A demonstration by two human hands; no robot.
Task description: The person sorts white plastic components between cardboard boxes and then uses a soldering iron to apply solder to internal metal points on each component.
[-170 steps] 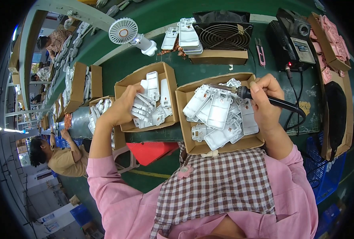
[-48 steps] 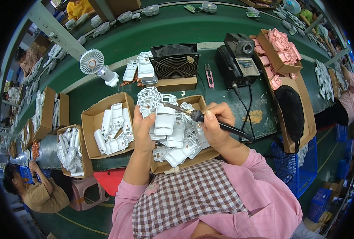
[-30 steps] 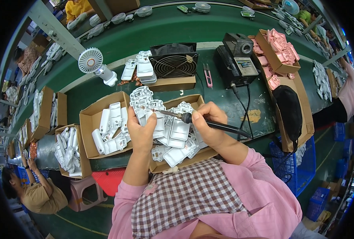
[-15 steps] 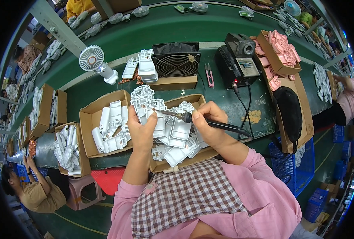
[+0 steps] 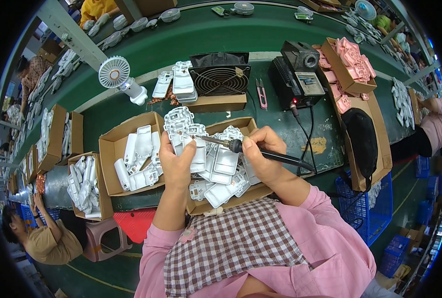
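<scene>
My left hand [image 5: 177, 164] is closed round a few white plastic housings [image 5: 178, 117], held up over the gap between two cardboard boxes. In my right hand [image 5: 266, 156] is a soldering iron [image 5: 289, 159], gripped like a pen by its black handle. Its metal tip reaches left to the uppermost housings near my left thumb; whether it touches is too small to tell. Below my hands, the nearer box [image 5: 231, 199] holds more white housings. Another box [image 5: 112, 171] just left contains white shells and housings.
A soldering station [image 5: 300, 74] with a cord stands behind right, beside pink tweezers [image 5: 261, 94]. A black fan [image 5: 220, 79] and a white handheld fan [image 5: 115, 73] stand at the back. Pink parts [image 5: 352, 59] fill boxes at right. A conveyor [image 5: 201, 31] carries small fans.
The soldering iron and my right hand have shifted very slightly. Small fans on the conveyor have moved left. A co-worker's hands at far left have moved a little.
</scene>
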